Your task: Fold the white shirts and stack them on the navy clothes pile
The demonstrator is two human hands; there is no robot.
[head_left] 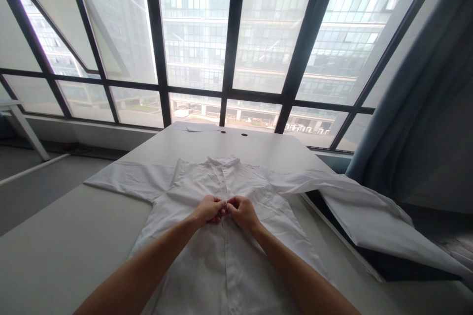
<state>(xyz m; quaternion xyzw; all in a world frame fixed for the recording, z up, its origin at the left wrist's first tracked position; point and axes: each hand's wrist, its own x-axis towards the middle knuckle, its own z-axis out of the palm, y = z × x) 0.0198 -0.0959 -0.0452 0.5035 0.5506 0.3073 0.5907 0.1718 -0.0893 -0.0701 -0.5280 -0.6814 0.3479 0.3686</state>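
Observation:
A white button-up shirt [207,256] lies front side up, its collar pointing toward the windows and its sleeves spread to both sides. My left hand [210,209] and my right hand [241,210] meet at the front placket, around mid-chest. Both sets of fingers are pinched on the placket edge, nearly touching each other. Any button between the fingertips is too small and too covered to make out. The left sleeve lies flat on the table, while the right one reaches over a dark item at the table's right side.
The white table [44,246] runs up to large windows [195,29] with black frames. Some white paper or cloth [201,127] lies at its far edge, near two dark round holes. A dark flat item [402,261] sits at the right, below a blue-grey curtain [414,98].

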